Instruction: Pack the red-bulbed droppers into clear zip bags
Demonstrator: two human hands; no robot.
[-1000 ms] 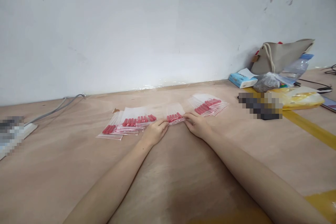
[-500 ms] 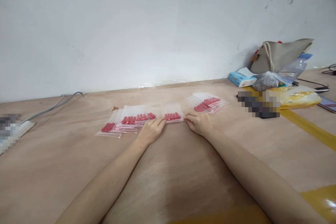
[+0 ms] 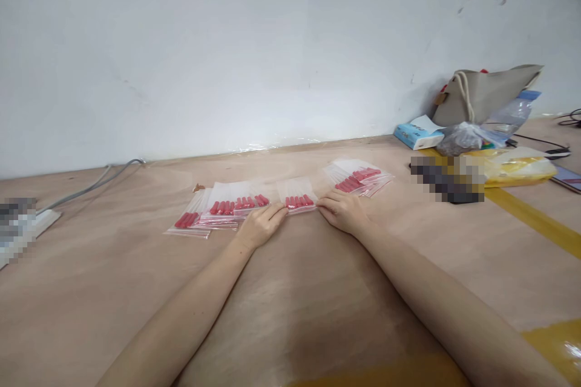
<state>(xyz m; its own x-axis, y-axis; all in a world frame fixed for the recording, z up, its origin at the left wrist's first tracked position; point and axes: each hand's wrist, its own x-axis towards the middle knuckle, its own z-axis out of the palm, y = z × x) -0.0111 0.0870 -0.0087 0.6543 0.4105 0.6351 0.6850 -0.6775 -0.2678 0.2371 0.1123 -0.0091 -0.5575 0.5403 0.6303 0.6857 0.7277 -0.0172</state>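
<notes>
A small clear zip bag [image 3: 297,187] with several red sticks inside lies flat on the wooden tabletop [image 3: 272,314]. Its near, zip-side edge is pinched at both corners. My left hand [image 3: 263,225] grips the left corner, fingers pressed together. The right corner is between the fingertips of my right hand [image 3: 345,211], also closed. Left of my left hand overlap several similar bags [image 3: 224,207] with red pieces in rows. Beyond my right hand a second heap of such bags [image 3: 356,175] is fanned out, its near side partly hidden by the hand.
A white wall [image 3: 227,60] rises behind the table. At the right are a blue tissue pack [image 3: 418,135], a grey bag [image 3: 492,94], a tied plastic bag [image 3: 463,138], a yellow packet [image 3: 517,169] and a blurred dark object [image 3: 447,181]. Grey cables [image 3: 91,184] run at the left.
Hardly anything differs. My right fingertips sit very slightly further left along the bag's edge; the bag and my left hand stay in place.
</notes>
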